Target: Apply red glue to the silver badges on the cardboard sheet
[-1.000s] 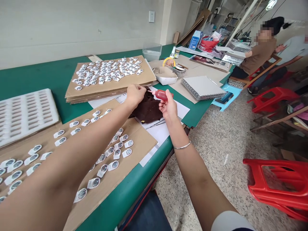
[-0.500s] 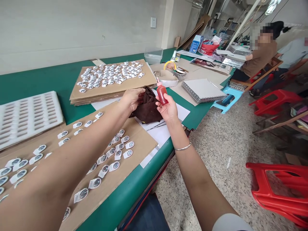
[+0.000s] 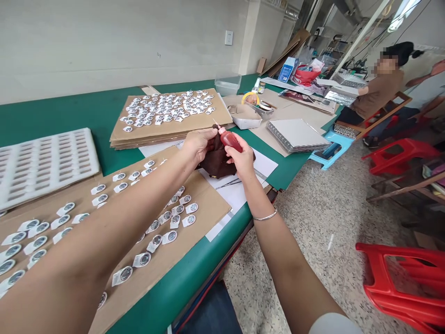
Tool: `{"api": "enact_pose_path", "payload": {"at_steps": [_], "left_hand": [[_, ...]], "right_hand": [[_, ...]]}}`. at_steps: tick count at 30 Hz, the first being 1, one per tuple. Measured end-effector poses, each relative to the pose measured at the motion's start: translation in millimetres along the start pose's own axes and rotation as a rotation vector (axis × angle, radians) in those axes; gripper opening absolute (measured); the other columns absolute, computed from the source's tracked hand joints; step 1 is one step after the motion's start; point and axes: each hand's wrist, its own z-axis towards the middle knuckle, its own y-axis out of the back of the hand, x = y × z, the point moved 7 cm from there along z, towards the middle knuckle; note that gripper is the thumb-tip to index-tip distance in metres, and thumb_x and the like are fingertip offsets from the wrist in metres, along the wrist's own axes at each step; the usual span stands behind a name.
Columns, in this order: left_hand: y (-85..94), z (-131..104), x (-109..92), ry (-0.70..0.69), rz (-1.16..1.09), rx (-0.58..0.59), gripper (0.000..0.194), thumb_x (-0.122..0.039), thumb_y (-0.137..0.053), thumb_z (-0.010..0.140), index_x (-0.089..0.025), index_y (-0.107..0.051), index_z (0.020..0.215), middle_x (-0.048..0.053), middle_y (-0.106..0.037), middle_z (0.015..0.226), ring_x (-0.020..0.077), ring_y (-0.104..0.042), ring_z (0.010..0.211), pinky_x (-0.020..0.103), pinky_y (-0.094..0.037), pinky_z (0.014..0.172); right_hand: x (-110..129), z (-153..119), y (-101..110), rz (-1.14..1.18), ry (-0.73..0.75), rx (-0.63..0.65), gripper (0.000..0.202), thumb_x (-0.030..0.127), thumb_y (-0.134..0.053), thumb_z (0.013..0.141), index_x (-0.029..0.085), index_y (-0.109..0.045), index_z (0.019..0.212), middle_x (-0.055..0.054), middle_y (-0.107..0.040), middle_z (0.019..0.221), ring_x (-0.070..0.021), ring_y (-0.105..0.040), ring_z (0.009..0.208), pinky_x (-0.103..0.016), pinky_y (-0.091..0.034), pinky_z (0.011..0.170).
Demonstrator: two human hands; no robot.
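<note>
The left hand (image 3: 200, 144) has its thumb and fingers pinched at the top of a dark brown cloth (image 3: 217, 163); whether they also grip something smaller cannot be told. The right hand (image 3: 242, 157) closes around a red bottle (image 3: 231, 140), its thin nozzle tilted up beside the left fingertips. The cloth lies on white paper (image 3: 222, 228) near the counter's (image 3: 174, 283) near edge, with tweezers (image 3: 227, 183) just beside it. Along that edge, a cardboard sheet (image 3: 208, 204) bears round tagged pieces (image 3: 142, 259); a cardboard stack (image 3: 167, 131) bearing more sits toward the far edge.
</note>
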Motion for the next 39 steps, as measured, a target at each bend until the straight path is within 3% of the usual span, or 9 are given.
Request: {"api": "enact_pose_path", "payload": {"at_steps": [7,15,26,30,35,39], "left_hand": [[-3.9,3,4,0.011,0.0,0.095,0.012,-0.009,-0.076,0.06,-0.008,-0.066,0.068,0.002,-0.058,0.056,0.0056,-0.045,0.045,0.019,-0.039,0.048],[-1.7,4,0,-0.005,0.073,0.137,0.029,-0.021,-0.085,0.05,-0.008,-0.068,0.069,0.006,-0.063,0.061,0.0083,-0.048,0.046,0.021,-0.037,0.045],[-2.3,-1,-2,-0.048,0.181,0.148,0.019,-0.018,-0.08,0.055,-0.01,-0.065,0.064,0.003,-0.059,0.055,0.0089,-0.048,0.046,0.021,-0.035,0.046],[2.8,1,-2,-0.08,0.255,0.072,0.009,-0.015,-0.071,0.063,-0.011,-0.064,0.066,0.002,-0.059,0.057,0.0095,-0.049,0.046,0.023,-0.038,0.049],[19.4,-9,-24,-0.177,0.454,-0.029,0.004,-0.011,-0.064,0.068,-0.011,-0.064,0.073,0.002,-0.059,0.058,0.0097,-0.046,0.043,0.024,-0.036,0.048],[49.5,-47,-64,-0.294,0.662,-0.046,0.009,-0.016,-0.068,0.071,-0.013,-0.066,0.079,0.002,-0.059,0.059,0.0107,-0.049,0.051,0.023,-0.034,0.052]], "right_hand": [[-3,1,2,-0.053,-0.004,-0.019,0.054,0.028,-0.063,0.067,0.029,-0.054,0.12,0.001,-0.061,0.087,-0.0069,-0.051,0.057,-0.015,-0.043,0.038],[3,-6,-10,0.177,-0.115,0.213,0.049,0.03,-0.066,0.068,0.023,-0.056,0.116,0.006,-0.056,0.065,-0.0038,-0.044,0.044,-0.014,-0.032,0.032],[-2,-6,-13,0.497,-0.321,0.385,0.028,0.029,-0.065,0.07,0.02,-0.059,0.096,0.003,-0.063,0.073,-0.0035,-0.046,0.045,-0.013,-0.031,0.034],[-1,-8,-12,0.632,-0.364,0.403,0.023,0.032,-0.06,0.073,0.018,-0.058,0.09,0.001,-0.064,0.074,-0.0023,-0.04,0.044,-0.011,-0.028,0.033],[3,-8,-8,0.676,-0.366,0.378,0.024,0.04,-0.056,0.075,0.018,-0.056,0.084,0.002,-0.062,0.071,-0.0024,-0.034,0.043,-0.012,-0.027,0.033],[3,-4,-3,0.69,-0.369,0.356,0.026,0.043,-0.052,0.077,0.019,-0.056,0.084,0.003,-0.06,0.067,-0.003,-0.034,0.041,-0.013,-0.028,0.034]]}}
